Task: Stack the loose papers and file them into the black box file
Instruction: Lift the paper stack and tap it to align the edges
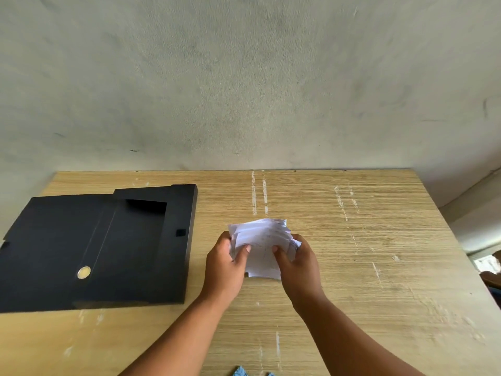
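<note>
A light wood-grain laminate table (352, 267) with pale scuff marks stands against a grey plaster wall (244, 77). A sheaf of white loose papers (261, 241) is held just above the table centre. The left hand (225, 264) grips the sheaf's left edge, thumb on top. The right hand (296, 263) grips the right edge likewise. The sheet edges are fanned and uneven. The black cardboard box file (130, 245) lies open and flat at the table's left, well apart from the papers.
</note>
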The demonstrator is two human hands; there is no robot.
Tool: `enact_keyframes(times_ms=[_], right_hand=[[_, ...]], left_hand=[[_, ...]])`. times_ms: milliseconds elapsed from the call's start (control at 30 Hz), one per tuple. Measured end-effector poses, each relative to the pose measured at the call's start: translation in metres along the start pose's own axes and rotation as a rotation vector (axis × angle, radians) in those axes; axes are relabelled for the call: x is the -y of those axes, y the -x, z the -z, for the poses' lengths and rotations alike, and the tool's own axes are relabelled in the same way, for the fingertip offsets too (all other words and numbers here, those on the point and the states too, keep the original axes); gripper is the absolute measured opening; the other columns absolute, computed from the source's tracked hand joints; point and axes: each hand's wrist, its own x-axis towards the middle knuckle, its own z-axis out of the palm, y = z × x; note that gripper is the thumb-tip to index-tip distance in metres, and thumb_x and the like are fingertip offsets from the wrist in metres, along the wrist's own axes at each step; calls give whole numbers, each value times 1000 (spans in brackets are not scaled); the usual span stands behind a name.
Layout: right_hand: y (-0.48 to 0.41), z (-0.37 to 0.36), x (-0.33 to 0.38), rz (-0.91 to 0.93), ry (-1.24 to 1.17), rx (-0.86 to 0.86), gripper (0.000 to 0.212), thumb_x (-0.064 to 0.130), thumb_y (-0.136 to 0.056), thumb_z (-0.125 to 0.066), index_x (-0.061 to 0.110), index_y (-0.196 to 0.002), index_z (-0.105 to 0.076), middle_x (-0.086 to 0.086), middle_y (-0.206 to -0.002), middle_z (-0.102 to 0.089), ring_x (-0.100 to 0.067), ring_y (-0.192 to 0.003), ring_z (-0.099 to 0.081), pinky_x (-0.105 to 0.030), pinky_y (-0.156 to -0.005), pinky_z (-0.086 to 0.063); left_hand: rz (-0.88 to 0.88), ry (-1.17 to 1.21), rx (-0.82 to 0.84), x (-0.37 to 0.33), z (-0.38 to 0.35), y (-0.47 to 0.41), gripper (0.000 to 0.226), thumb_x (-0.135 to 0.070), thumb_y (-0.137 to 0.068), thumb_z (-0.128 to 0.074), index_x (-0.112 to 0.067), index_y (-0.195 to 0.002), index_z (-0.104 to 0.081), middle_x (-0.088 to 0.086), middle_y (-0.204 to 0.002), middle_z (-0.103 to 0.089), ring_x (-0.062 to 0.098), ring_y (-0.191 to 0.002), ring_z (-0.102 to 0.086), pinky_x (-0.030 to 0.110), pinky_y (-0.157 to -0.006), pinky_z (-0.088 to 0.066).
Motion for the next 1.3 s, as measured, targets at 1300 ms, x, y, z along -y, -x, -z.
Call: enact_keyframes(times_ms=[1300], right_hand=[[4,-16,1,-98,-391,-15,57,63,-80,-52,11,-102,-60,-20,-109,-66,-19,-93,-62,-38,-85,-49]], left_hand=[[117,593,6,-10,-22,4,65,-70,-78,-53,-8,-92,-63,15,-86,-68,23,-82,-59,37,-78,-45]])
